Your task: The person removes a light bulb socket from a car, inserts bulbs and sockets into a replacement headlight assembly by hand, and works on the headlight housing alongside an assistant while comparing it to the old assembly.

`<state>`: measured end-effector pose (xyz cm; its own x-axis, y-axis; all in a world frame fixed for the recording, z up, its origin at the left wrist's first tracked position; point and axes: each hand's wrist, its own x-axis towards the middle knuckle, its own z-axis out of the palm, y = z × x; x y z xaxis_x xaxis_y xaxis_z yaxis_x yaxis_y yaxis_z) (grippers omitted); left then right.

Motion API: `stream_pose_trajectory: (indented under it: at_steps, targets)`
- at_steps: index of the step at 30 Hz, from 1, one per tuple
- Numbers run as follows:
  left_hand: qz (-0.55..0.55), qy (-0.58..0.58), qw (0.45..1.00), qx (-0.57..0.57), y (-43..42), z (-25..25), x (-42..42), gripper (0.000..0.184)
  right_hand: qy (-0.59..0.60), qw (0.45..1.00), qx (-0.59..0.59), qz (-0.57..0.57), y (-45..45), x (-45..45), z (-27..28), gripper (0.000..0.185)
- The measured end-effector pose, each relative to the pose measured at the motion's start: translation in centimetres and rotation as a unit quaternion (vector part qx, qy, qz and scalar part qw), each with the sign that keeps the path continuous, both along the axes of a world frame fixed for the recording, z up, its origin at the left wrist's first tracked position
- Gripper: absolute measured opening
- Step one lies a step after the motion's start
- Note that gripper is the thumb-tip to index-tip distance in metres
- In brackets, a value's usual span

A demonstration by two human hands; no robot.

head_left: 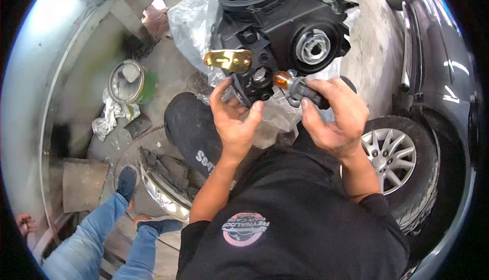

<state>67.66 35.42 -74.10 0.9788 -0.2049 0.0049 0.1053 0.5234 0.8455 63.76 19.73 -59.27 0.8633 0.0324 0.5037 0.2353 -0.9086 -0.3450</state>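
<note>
My right hand (338, 114) pinches a dark bulb socket with an amber bulb (281, 79) at its end, between thumb and fingers. The amber tip points left, close to a round opening (261, 75) in the black headlight housing (285, 15). My left hand (235, 124) grips the near edge of this housing, its thumb and index finger on either side of a black rim. A shiny gold-coloured piece (229, 61) sits just above the left fingers. The housing lies back side up over my knees, with a larger round socket (313, 47) at its right.
Clear plastic wrapping (193, 18) lies under the housing. A tin can (127, 84) and crumpled white material (109, 117) are on the floor at left. Another person's legs in jeans (91, 239) stand at lower left. A wheel (392, 158) and dark car (443, 76) are at right.
</note>
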Motion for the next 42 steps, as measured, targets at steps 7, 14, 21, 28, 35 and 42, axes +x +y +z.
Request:
stream_pose_trajectory:
  at_steps: [7,14,21,28,35,42]
  targets:
    - [0.014,-0.03,0.999,0.008,-0.2,-0.4,0.1,0.079,0.002,0.997,0.08,0.011,-0.7,-0.2,-2.5,0.032]
    - [0.01,-0.023,1.0,0.008,-0.2,-0.3,0.0,0.079,-0.023,0.998,0.047,0.026,-0.1,0.0,-3.6,0.038]
    - [0.052,-0.07,0.994,0.064,-0.6,-0.1,-0.2,0.074,-0.018,0.998,0.001,0.06,0.0,0.5,-3.5,0.036]
    - [0.034,-0.068,0.993,0.093,-0.5,0.3,-0.4,0.074,-0.015,0.996,0.066,0.062,-0.1,0.4,-4.4,0.04]
    - [0.034,-0.093,0.988,0.122,-0.4,-0.1,-0.2,0.075,0.003,0.997,0.054,0.063,-0.5,0.0,-4.6,0.043]
    - [0.04,-0.118,0.982,0.143,-0.4,-0.4,-0.1,0.073,0.007,0.995,0.062,0.073,-0.7,0.4,-4.6,0.042]
